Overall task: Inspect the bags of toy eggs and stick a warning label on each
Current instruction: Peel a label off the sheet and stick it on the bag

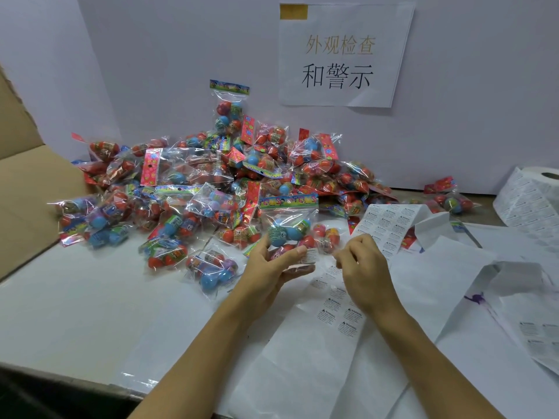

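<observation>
Bags beyond counting form one pile (217, 179) at frame centre. Your left hand (272, 264) grips one bag (290, 228) just below it, a small label (310, 256) by the thumb; your right hand (363, 267) has fingers curled, contents unclear. One label roll (532, 198) sits right, one sign (341, 55) on the wall above the white table (75, 297).

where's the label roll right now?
In the head view, the label roll sits at the far right edge of the table, against the back wall, right of the pile of egg bags; its strip trails toward the right hand.
</observation>
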The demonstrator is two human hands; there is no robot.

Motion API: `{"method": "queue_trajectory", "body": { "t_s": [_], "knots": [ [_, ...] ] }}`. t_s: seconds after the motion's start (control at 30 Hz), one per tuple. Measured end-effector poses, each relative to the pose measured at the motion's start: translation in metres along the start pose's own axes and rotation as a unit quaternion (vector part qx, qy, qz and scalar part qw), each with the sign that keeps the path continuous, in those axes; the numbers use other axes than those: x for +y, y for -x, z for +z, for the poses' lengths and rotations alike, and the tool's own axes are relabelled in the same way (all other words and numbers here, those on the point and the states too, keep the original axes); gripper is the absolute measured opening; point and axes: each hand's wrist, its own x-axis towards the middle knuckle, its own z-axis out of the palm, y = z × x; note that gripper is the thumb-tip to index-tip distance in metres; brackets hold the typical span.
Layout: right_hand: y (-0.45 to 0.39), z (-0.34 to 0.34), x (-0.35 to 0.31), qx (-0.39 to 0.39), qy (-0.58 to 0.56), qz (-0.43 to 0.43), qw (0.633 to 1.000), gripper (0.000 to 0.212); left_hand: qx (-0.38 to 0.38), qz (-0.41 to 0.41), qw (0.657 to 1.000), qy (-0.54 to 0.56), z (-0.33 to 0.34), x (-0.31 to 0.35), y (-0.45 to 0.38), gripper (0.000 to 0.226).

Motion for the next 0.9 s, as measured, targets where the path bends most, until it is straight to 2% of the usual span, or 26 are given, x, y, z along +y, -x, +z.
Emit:
{"method": "queue_trajectory", "body": {
  "t_s": [0.2,0.37,0.53,0.7,0.9],
  "knots": [
    [0.008,0.008,-0.005,-0.023,-0.004,-0.056,0.998,0.023,-0.008,-0.003,1.000,-0.014,0.000,0.000,0.002,0.048],
    [0.009,0.008,-0.006,-0.034,-0.024,-0.061,0.997,0.013,-0.012,-0.009,1.000,-0.022,0.000,-0.002,0.002,0.048],
    [0.010,0.008,-0.008,-0.047,-0.037,-0.064,0.996,0.018,-0.009,-0.016,1.000,-0.014,-0.001,-0.001,0.001,0.047],
    [0.011,0.008,-0.008,-0.057,-0.026,-0.077,0.995,0.007,-0.015,-0.020,1.000,-0.011,-0.003,-0.001,0.001,0.044],
    [0.011,0.007,-0.010,-0.060,-0.059,-0.076,0.994,0.014,-0.013,-0.019,1.000,-0.012,-0.003,0.000,0.002,0.046]
  ]
}}
